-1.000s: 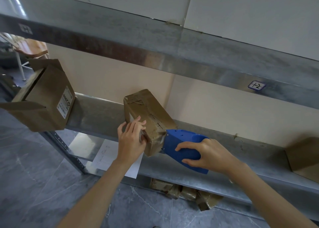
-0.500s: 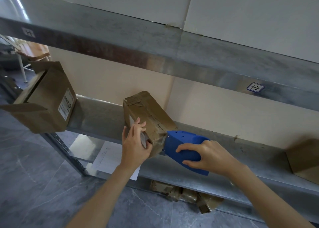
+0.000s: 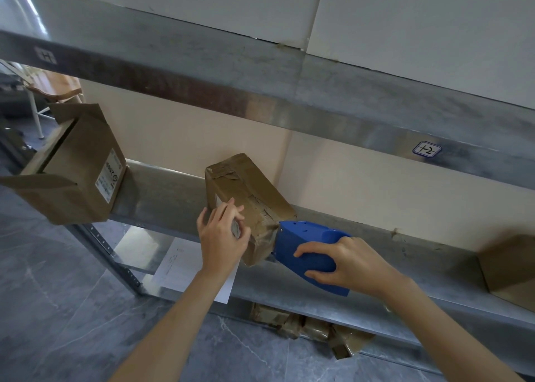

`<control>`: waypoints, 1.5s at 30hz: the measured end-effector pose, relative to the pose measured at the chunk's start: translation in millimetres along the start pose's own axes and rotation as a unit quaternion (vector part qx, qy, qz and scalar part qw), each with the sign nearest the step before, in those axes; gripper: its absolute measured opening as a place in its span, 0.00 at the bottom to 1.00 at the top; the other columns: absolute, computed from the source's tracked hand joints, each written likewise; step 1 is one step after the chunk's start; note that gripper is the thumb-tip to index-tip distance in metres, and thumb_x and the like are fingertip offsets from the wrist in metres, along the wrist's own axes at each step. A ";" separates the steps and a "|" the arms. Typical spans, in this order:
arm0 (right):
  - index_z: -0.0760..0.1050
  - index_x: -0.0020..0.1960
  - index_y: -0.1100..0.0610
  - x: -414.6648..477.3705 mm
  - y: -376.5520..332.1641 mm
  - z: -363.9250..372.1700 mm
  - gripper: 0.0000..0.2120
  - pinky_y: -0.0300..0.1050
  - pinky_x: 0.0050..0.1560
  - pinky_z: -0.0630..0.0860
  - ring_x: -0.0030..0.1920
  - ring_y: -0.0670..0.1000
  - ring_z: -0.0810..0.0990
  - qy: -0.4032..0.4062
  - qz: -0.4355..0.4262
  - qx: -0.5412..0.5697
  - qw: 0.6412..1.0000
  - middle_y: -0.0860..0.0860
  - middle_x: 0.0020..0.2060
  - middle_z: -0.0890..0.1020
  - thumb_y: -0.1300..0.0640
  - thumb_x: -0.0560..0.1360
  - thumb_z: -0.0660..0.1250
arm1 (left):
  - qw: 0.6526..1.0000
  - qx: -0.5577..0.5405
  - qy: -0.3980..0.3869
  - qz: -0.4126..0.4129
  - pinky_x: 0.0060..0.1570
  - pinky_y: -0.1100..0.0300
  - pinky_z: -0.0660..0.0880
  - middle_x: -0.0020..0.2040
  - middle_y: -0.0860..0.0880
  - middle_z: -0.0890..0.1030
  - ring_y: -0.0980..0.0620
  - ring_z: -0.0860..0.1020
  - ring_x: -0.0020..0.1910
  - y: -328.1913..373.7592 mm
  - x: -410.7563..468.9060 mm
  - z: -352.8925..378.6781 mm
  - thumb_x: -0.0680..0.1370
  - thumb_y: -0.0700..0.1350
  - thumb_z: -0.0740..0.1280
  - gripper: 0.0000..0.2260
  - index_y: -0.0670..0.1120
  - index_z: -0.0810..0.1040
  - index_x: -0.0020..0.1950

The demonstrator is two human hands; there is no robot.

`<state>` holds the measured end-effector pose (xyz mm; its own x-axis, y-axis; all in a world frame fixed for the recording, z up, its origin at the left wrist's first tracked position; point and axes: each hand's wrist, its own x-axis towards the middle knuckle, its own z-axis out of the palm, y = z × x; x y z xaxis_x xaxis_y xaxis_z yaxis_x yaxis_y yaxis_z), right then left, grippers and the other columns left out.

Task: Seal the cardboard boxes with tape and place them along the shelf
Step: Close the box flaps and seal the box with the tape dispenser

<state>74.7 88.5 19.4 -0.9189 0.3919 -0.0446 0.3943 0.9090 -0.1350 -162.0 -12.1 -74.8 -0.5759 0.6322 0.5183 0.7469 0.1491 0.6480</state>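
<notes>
Box: the brown box (image 3: 249, 196) is dead centre, tilted on the shelf (image 3: 411, 254), with its far end raised toward eleven o'clock and its near end low, down by the hands.
Tape on it: glossy brown strips run along the top, and there's plenty of wrinkling at the near end.
Left hand: the left hand (image 3: 221, 237) comes in at seven o'clock of the box, fingers curled over the near-left corner and thumb underneath, gripping it firmly.
Right hand: the right hand (image 3: 347, 261) is at four o'clock of the box, wrapped tight round the tape dispenser (image 3: 307, 254), fingers over the top and thumb along the lower side.
Dispenser: it's blue, with its nose pushed right up against the box's near-right corner. Contact there, though the tape roll itself is hidden.
Open box: over at nine o'clock of the picture an open box (image 3: 75, 173) hangs off the end of the shelf, flaps spread and a white printed label on its side, well apart from the action.
Third box: at three o'clock a third box (image 3: 509, 266) sits on the same shelf, cut off by the picture's edge and a bit blurred.
Upper shelf: the upper shelf (image 3: 202, 72) sweeps across at twelve o'clock, with a small handwritten sticker (image 3: 427, 149) on its front lip out toward two o'clock.
Below: a sheet of paper (image 3: 179, 263) lies on the lower level at seven o'clock. Crumpled brown scraps (image 3: 312, 326) are bunched under the shelf at five o'clock, on the grey floor (image 3: 58, 295).
</notes>
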 end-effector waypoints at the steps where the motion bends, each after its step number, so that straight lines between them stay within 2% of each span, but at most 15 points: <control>1: 0.69 0.64 0.35 0.4 0.0 0.2 0.17 0.26 0.33 0.59 0.25 0.37 0.66 -0.003 0.001 -0.002 1.000 0.39 0.36 0.77 0.41 0.76 0.64 | 1.000 0.002 -0.002 -0.002 0.72 0.45 0.57 0.52 0.50 0.82 0.49 0.80 0.59 0.4 0.0 0.0 0.71 0.38 0.72 0.08 0.47 0.75 0.44; 6: 0.69 0.64 0.34 4.3 0.1 1.1 0.17 0.28 0.33 0.58 0.25 0.40 0.67 -0.009 0.004 -0.001 1.000 0.41 0.32 0.74 0.40 0.76 0.63 | 1.000 0.004 -0.014 -0.006 0.72 0.45 0.58 0.53 0.52 0.80 0.50 0.78 0.60 0.0 -0.3 -0.1 0.71 0.41 0.69 0.08 0.47 0.75 0.48; 11: 0.69 0.65 0.35 7.4 1.6 0.2 0.17 0.29 0.32 0.59 0.25 0.43 0.67 -0.020 0.009 -0.008 1.000 0.43 0.30 0.74 0.40 0.77 0.63 | 0.998 0.022 -0.056 0.013 0.72 0.42 0.57 0.62 0.50 0.77 0.49 0.69 0.72 -0.7 -11.4 3.1 0.68 0.42 0.73 0.18 0.48 0.71 0.54; 14: 0.70 0.64 0.35 6.9 2.5 -1.3 0.16 0.29 0.32 0.58 0.25 0.43 0.67 -0.021 0.015 -0.005 1.000 0.43 0.28 0.71 0.40 0.76 0.63 | 0.998 0.017 -0.067 0.010 0.72 0.39 0.60 0.65 0.49 0.74 0.49 0.65 0.75 1.5 -14.3 4.5 0.67 0.43 0.73 0.21 0.49 0.69 0.56; 18: 0.69 0.64 0.34 6.5 3.5 -2.4 0.17 0.29 0.32 0.59 0.26 0.42 0.69 -0.027 0.014 -0.008 0.999 0.44 0.33 0.78 0.40 0.76 0.62 | 0.995 -0.008 -0.090 0.030 0.70 0.38 0.66 0.68 0.48 0.70 0.49 0.58 0.78 1.9 -21.0 7.3 0.65 0.41 0.75 0.27 0.44 0.70 0.62; 20: 0.68 0.65 0.34 6.1 4.0 -3.1 0.17 0.30 0.32 0.60 0.27 0.42 0.69 -0.036 0.012 -0.008 0.999 0.45 0.35 0.80 0.39 0.77 0.61 | 0.994 -0.033 -0.103 0.035 0.71 0.39 0.66 0.70 0.46 0.67 0.48 0.55 0.79 0.8 -22.7 9.2 0.66 0.45 0.74 0.30 0.42 0.68 0.65; 23: 0.66 0.66 0.33 5.7 5.4 -4.0 0.17 0.30 0.35 0.61 0.27 0.41 0.69 -0.043 0.011 -0.012 0.999 0.44 0.41 0.81 0.38 0.77 0.60 | 0.989 -0.073 -0.121 0.039 0.73 0.43 0.64 0.74 0.44 0.62 0.48 0.53 0.80 -1.5 -25.4 12.4 0.68 0.51 0.74 0.33 0.40 0.66 0.68; 26: 0.65 0.67 0.33 6.3 6.0 -5.4 0.18 0.31 0.36 0.63 0.27 0.41 0.68 -0.042 0.006 -0.023 0.999 0.43 0.42 0.81 0.37 0.77 0.58 | 0.990 -0.079 -0.108 0.035 0.72 0.48 0.65 0.76 0.44 0.62 0.49 0.55 0.79 -2.9 -24.3 15.3 0.68 0.55 0.78 0.36 0.41 0.66 0.67; 30: 0.68 0.66 0.34 7.1 6.6 -10.2 0.17 0.33 0.36 0.64 0.25 0.42 0.66 -0.028 -0.005 -0.019 0.999 0.43 0.38 0.81 0.38 0.77 0.60 | 0.992 -0.079 -0.089 0.047 0.65 0.47 0.75 0.73 0.46 0.65 0.50 0.59 0.78 -7.1 -18.9 14.1 0.69 0.57 0.76 0.33 0.41 0.69 0.65; 32: 0.69 0.65 0.34 7.7 3.7 -13.8 0.17 0.33 0.35 0.63 0.25 0.41 0.66 -0.023 -0.018 -0.012 0.999 0.42 0.37 0.80 0.39 0.77 0.62 | 0.990 -0.101 -0.093 0.042 0.62 0.52 0.78 0.73 0.49 0.66 0.52 0.58 0.78 -11.1 -17.1 9.2 0.69 0.58 0.75 0.32 0.43 0.70 0.65; 35: 0.71 0.63 0.36 9.9 -5.5 -16.7 0.16 0.34 0.33 0.64 0.24 0.42 0.64 -0.011 -0.046 -0.019 0.999 0.40 0.30 0.75 0.41 0.76 0.65 | 0.985 -0.119 -0.113 0.049 0.65 0.66 0.71 0.73 0.51 0.67 0.53 0.58 0.78 -21.5 -14.0 -1.5 0.69 0.61 0.73 0.31 0.45 0.70 0.65; 37: 0.73 0.61 0.37 12.4 -12.9 -18.8 0.15 0.34 0.31 0.64 0.23 0.42 0.61 0.004 -0.058 -0.010 0.998 0.38 0.26 0.65 0.43 0.75 0.69 | 0.982 -0.114 -0.136 0.062 0.68 0.71 0.65 0.74 0.51 0.67 0.53 0.59 0.78 -31.9 -10.5 -10.6 0.68 0.56 0.76 0.30 0.46 0.70 0.64; 39: 0.73 0.62 0.38 16.0 -20.9 -19.7 0.15 0.36 0.30 0.66 0.24 0.43 0.62 -0.002 -0.074 -0.010 0.997 0.39 0.28 0.69 0.44 0.75 0.68 | 0.979 -0.103 -0.160 0.075 0.70 0.69 0.63 0.74 0.52 0.67 0.53 0.59 0.78 -42.3 -6.3 -21.6 0.67 0.49 0.79 0.29 0.45 0.71 0.63; 42: 0.68 0.66 0.36 23.2 -33.8 -20.0 0.16 0.41 0.36 0.73 0.30 0.44 0.69 -0.046 -0.088 -0.023 0.995 0.43 0.37 0.80 0.41 0.78 0.62 | 0.973 -0.090 -0.195 0.083 0.73 0.58 0.63 0.76 0.54 0.66 0.56 0.58 0.78 -52.1 2.3 -40.6 0.67 0.46 0.80 0.30 0.45 0.72 0.65; 45: 0.63 0.68 0.35 33.6 -45.3 -18.0 0.17 0.45 0.41 0.75 0.35 0.47 0.74 -0.061 -0.100 -0.036 0.993 0.45 0.42 0.81 0.39 0.79 0.58 | 0.965 -0.082 -0.236 0.085 0.73 0.54 0.63 0.77 0.55 0.65 0.55 0.56 0.79 -59.3 12.6 -55.1 0.69 0.43 0.79 0.31 0.46 0.71 0.68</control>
<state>26.2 63.1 41.7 -0.9717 0.1875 -0.1437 0.2006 0.9762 -0.0822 -231.9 -54.9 -75.9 -0.2058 0.9186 0.3373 0.7319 -0.0843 0.6762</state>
